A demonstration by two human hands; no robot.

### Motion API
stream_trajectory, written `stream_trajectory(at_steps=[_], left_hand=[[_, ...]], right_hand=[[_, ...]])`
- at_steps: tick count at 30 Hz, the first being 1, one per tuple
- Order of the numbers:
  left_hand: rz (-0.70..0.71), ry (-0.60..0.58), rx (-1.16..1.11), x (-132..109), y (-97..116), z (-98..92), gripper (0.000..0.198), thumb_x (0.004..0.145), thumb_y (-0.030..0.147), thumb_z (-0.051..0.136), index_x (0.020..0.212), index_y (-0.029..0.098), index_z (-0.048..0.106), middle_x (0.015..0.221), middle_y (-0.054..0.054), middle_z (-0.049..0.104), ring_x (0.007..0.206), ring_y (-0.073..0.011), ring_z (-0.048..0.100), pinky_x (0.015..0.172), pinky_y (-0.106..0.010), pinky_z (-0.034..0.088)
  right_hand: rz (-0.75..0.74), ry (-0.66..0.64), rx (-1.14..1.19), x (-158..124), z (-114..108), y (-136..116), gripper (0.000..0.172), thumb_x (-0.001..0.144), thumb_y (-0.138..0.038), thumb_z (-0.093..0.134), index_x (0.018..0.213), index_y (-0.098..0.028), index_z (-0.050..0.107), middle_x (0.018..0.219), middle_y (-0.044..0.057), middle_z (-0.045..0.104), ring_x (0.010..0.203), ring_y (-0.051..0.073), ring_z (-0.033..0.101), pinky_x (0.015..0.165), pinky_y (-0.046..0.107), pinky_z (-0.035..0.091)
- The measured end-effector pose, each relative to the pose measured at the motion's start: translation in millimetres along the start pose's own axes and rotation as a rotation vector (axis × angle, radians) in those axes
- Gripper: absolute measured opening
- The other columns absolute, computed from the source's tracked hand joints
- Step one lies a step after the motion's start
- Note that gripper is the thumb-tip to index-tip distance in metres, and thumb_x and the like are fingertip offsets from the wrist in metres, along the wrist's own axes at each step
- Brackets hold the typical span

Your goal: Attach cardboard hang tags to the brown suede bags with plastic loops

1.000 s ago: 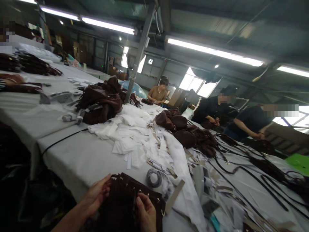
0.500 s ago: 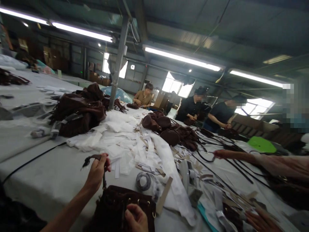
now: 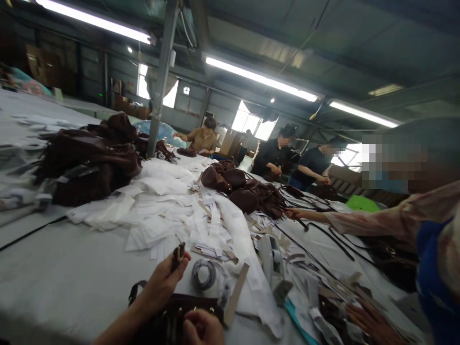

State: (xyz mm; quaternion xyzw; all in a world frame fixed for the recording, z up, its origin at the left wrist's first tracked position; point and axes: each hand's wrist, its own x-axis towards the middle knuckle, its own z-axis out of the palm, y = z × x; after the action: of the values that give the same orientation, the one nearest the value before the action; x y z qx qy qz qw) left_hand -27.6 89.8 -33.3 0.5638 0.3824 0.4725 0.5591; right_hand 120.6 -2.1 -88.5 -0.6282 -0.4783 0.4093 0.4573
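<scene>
the left hand [image 3: 162, 278] is raised beyond the near bag, thumb and fingers closed on a small brown piece [image 3: 178, 256] that carries a glint of brass-coloured metal and pokes up past the fingertips, tilted. the dark brown bag [image 3: 170, 318] lies directly below and on the near side of that hand, its eyeleted rim running left to right, so the small piece stands across the rim's line rather than along it. the right hand [image 3: 204, 328] is the nearer of the two to the bag, low at its front just under the brass eyelets; its fingers are curled there, but the spot is dark and cut by the frame, so i cannot tell whether they pinch the material. the left forearm crosses over the bag, and a strap loop [image 3: 136, 290] stands at the rim's left end, beside that forearm. just beyond the right hand sits a grey coil [image 3: 203, 275], with a beige strip [image 3: 236, 294] to its right. farther out past both hands spreads a heap of white paper pieces [image 3: 154, 211]; well to the right, a co-worker's hand [image 3: 296, 213] reaches over dark straps [image 3: 332, 239].
</scene>
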Motion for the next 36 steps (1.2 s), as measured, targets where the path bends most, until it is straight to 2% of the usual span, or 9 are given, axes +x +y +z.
stream_trajectory(at_steps=[4,6,8,12,15,19,25,32,36], left_hand=[[0.035,-0.117,0.161,4.1,-52.3,14.3,0.034,0.086,0.050,0.045,0.091,0.019,0.059,0.078,-0.004,0.063,0.073,-0.0198,0.058,0.067,-0.027,0.044],[0.023,-0.128,0.181,10.0,-64.9,14.8,0.033,0.088,0.049,0.042,0.091,0.020,0.058,0.086,-0.006,0.066,0.082,-0.0217,0.059,0.075,-0.029,0.043],[0.003,-0.095,0.186,16.7,-70.5,13.0,0.035,0.089,0.049,0.038,0.091,0.019,0.056,0.082,-0.005,0.065,0.078,-0.0207,0.058,0.074,-0.029,0.043],[-0.010,-0.102,0.178,25.5,-73.8,9.2,0.036,0.089,0.049,0.038,0.089,0.018,0.055,0.075,-0.002,0.060,0.070,-0.0183,0.053,0.068,-0.027,0.041],[-0.015,-0.104,0.148,27.7,-73.9,7.8,0.037,0.089,0.050,0.038,0.088,0.018,0.056,0.074,-0.001,0.058,0.070,-0.0180,0.052,0.068,-0.027,0.040],[-0.040,-0.102,0.092,29.2,-71.6,6.4,0.037,0.087,0.053,0.041,0.086,0.018,0.056,0.073,-0.001,0.056,0.069,-0.0181,0.051,0.068,-0.027,0.040],[-0.054,-0.100,0.061,31.1,-71.7,5.7,0.037,0.087,0.052,0.040,0.086,0.018,0.056,0.077,-0.002,0.058,0.074,-0.0193,0.053,0.073,-0.028,0.040],[-0.054,-0.110,0.043,31.3,-73.7,5.2,0.039,0.087,0.053,0.041,0.086,0.018,0.057,0.079,-0.004,0.060,0.077,-0.0206,0.054,0.074,-0.029,0.041],[-0.066,-0.105,0.021,31.1,-72.7,4.5,0.040,0.085,0.056,0.042,0.087,0.018,0.057,0.079,-0.004,0.060,0.078,-0.0216,0.054,0.076,-0.030,0.042]], right_hand=[[-0.019,0.161,-0.166,38.2,-51.5,-44.7,0.045,0.078,-0.057,0.051,0.089,-0.016,0.068,0.064,0.004,0.067,0.043,0.015,0.055,0.039,0.025,0.040],[-0.051,0.224,-0.362,71.8,-73.5,-54.6,0.045,0.083,-0.052,0.043,0.096,-0.015,0.067,0.072,0.005,0.069,0.051,0.016,0.061,0.046,0.025,0.046],[-0.073,0.238,-0.580,110.9,-87.5,-52.8,0.040,0.086,-0.041,0.040,0.099,-0.014,0.067,0.084,0.008,0.072,0.065,0.019,0.067,0.061,0.027,0.051],[-0.081,0.219,-0.794,181.7,-89.6,-29.9,0.034,0.079,-0.017,0.046,0.103,-0.009,0.067,0.110,0.017,0.068,0.101,0.024,0.063,0.091,0.030,0.043],[-0.070,0.183,-0.919,209.9,-80.8,-15.9,0.032,0.072,-0.011,0.052,0.100,-0.006,0.068,0.106,0.020,0.068,0.100,0.026,0.063,0.087,0.031,0.043],[-0.077,0.180,-1.027,217.3,-80.0,-15.4,0.019,0.076,-0.017,0.054,0.085,-0.013,0.070,0.090,0.015,0.071,0.087,0.024,0.064,0.076,0.029,0.042],[-0.115,0.248,-0.990,211.5,-106.1,-28.6,0.032,0.087,-0.025,0.039,0.081,-0.016,0.069,0.086,0.014,0.072,0.081,0.020,0.063,0.075,0.028,0.039],[0.016,0.228,-0.735,194.5,-121.5,-20.7,0.015,0.064,-0.026,0.061,0.052,-0.018,0.065,0.048,0.002,0.062,0.054,0.017,0.058,0.056,0.027,0.037],[0.084,0.239,-0.529,184.7,-126.9,-16.1,0.022,0.062,-0.037,0.064,0.052,-0.018,0.061,0.041,-0.002,0.055,0.041,0.013,0.048,0.047,0.025,0.034]])
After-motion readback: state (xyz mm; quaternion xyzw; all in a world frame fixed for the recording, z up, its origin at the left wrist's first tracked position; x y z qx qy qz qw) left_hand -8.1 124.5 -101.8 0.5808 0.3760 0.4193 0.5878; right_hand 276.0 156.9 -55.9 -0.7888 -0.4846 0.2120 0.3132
